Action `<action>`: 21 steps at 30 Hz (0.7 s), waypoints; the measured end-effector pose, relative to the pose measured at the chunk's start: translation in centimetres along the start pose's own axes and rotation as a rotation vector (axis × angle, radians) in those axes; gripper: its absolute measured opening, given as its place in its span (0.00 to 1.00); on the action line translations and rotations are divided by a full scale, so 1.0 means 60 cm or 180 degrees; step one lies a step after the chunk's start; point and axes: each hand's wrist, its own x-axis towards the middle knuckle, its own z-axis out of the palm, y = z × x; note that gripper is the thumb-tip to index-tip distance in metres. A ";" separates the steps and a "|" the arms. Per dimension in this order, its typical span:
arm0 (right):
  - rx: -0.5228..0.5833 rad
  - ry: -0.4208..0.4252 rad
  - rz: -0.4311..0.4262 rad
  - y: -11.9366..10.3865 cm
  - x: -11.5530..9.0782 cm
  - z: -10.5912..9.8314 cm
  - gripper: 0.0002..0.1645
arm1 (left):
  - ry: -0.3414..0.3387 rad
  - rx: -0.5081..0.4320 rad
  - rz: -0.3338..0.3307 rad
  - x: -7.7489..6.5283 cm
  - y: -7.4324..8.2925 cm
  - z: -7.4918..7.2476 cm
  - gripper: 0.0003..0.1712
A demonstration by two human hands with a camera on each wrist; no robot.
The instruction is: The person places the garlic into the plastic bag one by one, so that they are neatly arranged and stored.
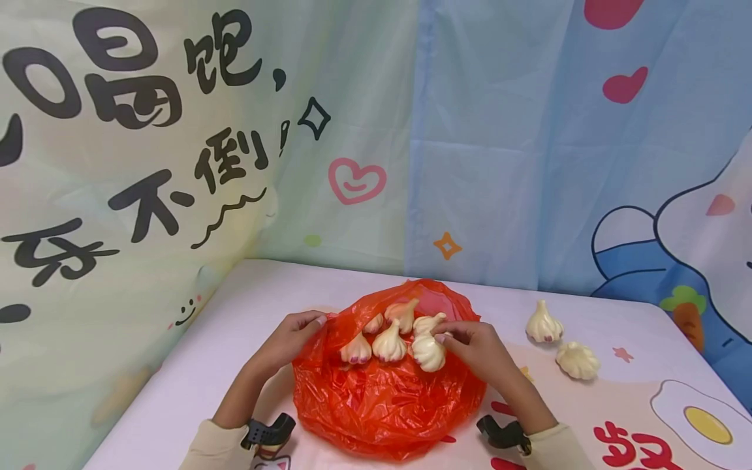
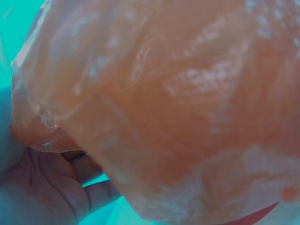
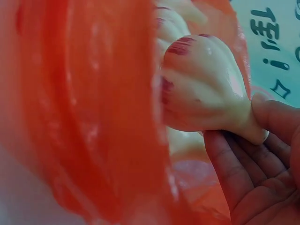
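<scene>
On the surface (image 1: 194,391), two garlic bulbs (image 1: 578,361) are left out, several others (image 1: 390,343) bagged; the bag (image 1: 382,418) is pinched by the left hand (image 1: 288,339), one bulb (image 3: 206,84) by the right hand (image 1: 478,346).

Bag (image 2: 154,117) blurred in wrist views, sleeves (image 1: 213,447) cropped

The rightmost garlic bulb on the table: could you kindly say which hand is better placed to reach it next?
Probably the right hand: it is nearer the rightmost bulb, though it pinches another bulb; the left hand holds the bag's left side.
</scene>
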 end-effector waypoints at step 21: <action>-0.0210 -0.0151 -0.0082 0.011 0.002 0.019 0.14 | 0.0007 0.0007 -0.0049 0.002 -0.003 0.001 0.21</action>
